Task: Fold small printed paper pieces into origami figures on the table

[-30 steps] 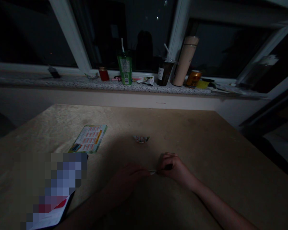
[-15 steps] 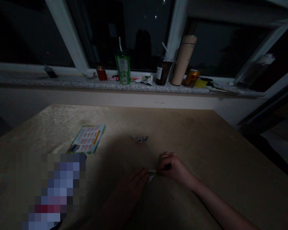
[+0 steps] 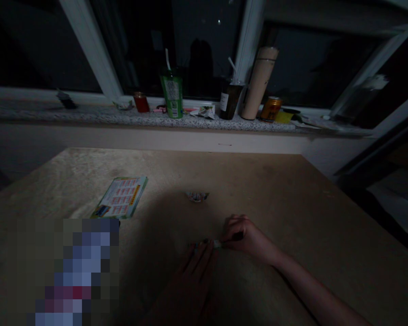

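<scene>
While working at the table (image 3: 275, 190) in the head view, pinching one end of a small wrapper (image 3: 218, 244) in the right hand (image 3: 248, 237), with thumb and fingers together; laying the left hand (image 3: 195, 271) over the rest of it, with fingers outstretched; cannot tell how firmly; facing a crumpled wrapper (image 3: 197, 196) beyond both hands; farther left, a printed card (image 3: 122, 197).

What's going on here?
A person's left hand lies over a small, thin, greenish strip, and the right hand pinches its right end. It's too dark to tell what the strip is. A small, crumpled, multicoloured wrapper lies beyond the hands on the brown table. Flat, printed, green-edged cards lie off to the left.
</scene>
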Demonstrator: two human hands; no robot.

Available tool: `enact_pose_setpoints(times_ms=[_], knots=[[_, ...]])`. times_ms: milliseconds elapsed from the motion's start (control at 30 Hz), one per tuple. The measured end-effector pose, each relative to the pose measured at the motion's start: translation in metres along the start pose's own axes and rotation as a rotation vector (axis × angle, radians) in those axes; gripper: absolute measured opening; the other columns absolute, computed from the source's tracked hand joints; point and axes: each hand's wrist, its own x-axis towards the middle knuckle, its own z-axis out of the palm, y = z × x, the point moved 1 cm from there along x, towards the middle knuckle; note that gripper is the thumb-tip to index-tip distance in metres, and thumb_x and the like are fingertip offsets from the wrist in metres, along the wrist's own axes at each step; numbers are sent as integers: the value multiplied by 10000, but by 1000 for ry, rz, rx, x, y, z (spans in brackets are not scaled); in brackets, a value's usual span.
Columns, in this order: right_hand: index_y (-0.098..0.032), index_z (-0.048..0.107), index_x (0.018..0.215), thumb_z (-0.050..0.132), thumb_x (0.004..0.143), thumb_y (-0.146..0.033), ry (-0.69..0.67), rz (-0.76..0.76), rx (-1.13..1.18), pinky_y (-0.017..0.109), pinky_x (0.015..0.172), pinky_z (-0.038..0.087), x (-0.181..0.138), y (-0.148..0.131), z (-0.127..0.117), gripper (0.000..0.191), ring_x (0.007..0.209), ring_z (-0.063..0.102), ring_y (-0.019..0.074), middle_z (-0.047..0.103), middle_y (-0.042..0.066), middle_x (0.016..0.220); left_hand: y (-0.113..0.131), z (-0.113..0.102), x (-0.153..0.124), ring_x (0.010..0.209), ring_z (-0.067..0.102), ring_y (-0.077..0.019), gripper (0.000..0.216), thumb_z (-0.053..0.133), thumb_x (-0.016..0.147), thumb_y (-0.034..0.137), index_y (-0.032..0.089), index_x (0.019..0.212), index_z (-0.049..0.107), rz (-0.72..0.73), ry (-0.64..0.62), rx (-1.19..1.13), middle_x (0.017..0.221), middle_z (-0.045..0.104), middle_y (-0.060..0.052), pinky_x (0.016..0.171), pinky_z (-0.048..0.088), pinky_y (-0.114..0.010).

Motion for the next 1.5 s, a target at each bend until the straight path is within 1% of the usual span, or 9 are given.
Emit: enact_pose_setpoints(times_ms=[133,233,367,567,800,1100,1300,1433,1500], knots=[[-226,706,637,741,733,-212,-9,13,-2,296,694,428,0,1,0,103,680,604,155,653,-6,645,3,-1,-2,1382,166,-337,773,547,827,217,168,1488,148,3,-22,-37,1529,153,-136,1087,252,-519],[-225,715,689,757,692,-171,8,29,-15,277,656,436,0,2,1,69,678,604,153,649,-5,679,3,2,-4,1383,168,-328,802,546,821,209,161,1493,111,-14,-5,-54,1530,148,-136,1085,280,-486],[-225,712,758,752,666,-140,33,50,-15,250,605,440,-1,3,2,132,671,597,140,638,-7,742,2,3,-4,1378,190,-334,809,550,821,229,152,1493,107,-12,-6,-65,1526,162,-145,1076,298,-488],[-198,686,629,761,662,-119,58,50,6,239,568,417,2,2,2,114,607,570,125,607,-19,636,3,-4,-1,1375,210,-323,738,550,831,233,116,1470,199,-8,-11,-54,1514,206,-164,1083,291,-477],[-195,698,600,751,686,-115,32,90,43,234,565,412,4,0,1,129,599,566,121,588,-23,597,-1,-2,1,1347,295,-315,687,549,855,275,173,1460,240,-57,-8,-64,1503,274,-139,1056,346,-476],[-181,687,595,761,662,-122,-5,97,-1,220,553,386,7,3,2,116,587,528,105,559,-28,604,0,-1,5,1366,239,-329,769,593,837,354,227,1477,187,-91,-4,-108,1524,228,-121,1066,309,-506],[-175,675,596,751,641,-100,-38,133,-44,221,570,378,9,1,1,116,610,531,108,567,-26,620,1,-3,8,1359,256,-337,699,565,860,380,171,1453,261,-109,-24,-102,1513,247,-148,1075,302,-491],[-171,674,596,727,644,-87,-71,128,-56,216,561,370,12,-2,-1,110,597,522,102,567,-27,614,3,-3,8,1375,217,-318,731,551,863,362,174,1472,195,-88,-24,-79,1541,169,-111,1094,277,-470],[-170,677,603,717,647,-84,-93,132,-62,213,557,367,13,-2,-2,105,598,521,101,574,-27,615,4,-3,9,1377,214,-308,751,545,861,354,164,1479,163,-82,-36,-70,1539,175,-103,1105,258,-460]])
